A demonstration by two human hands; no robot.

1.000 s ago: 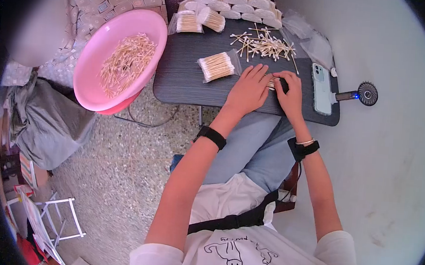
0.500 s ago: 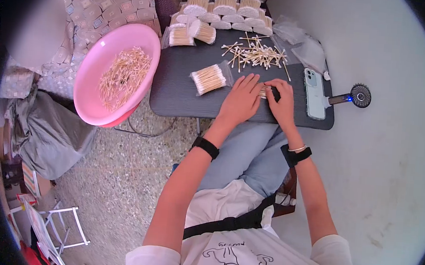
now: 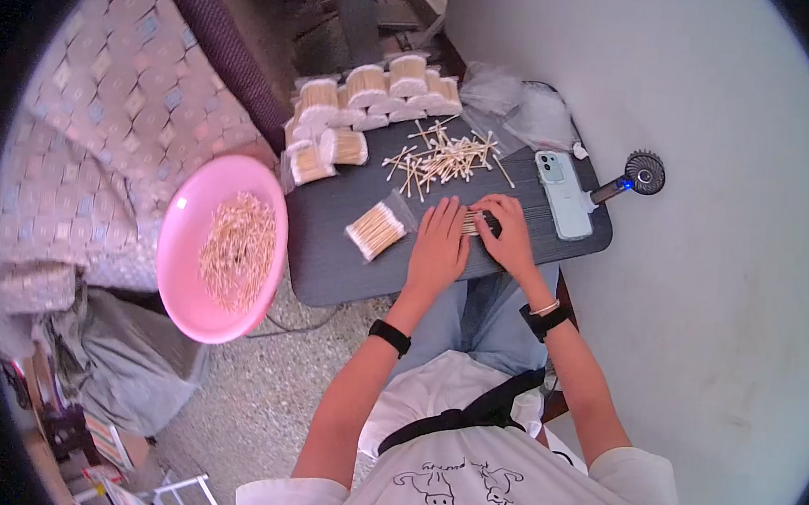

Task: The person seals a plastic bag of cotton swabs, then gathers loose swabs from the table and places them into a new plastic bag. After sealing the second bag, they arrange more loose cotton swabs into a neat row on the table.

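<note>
Between my two hands, on the dark table, lies a small row of cotton swabs. My left hand lies nearly flat at its left side, fingers stretched forward. My right hand curls round the right side of the row, thumb and fingers bent against the swabs. Left of my left hand rests a clear bag packed with swabs. Loose swabs are scattered in a pile beyond my hands.
Filled swab packs are stacked at the table's back left. A phone and small fan sit at the right, with clear plastic bags behind. A pink basin of swabs stands left.
The camera view has turned and shifted, so the table appears lower and tilted. My hands stay around the same row of swabs, with little visible change in their pose.
</note>
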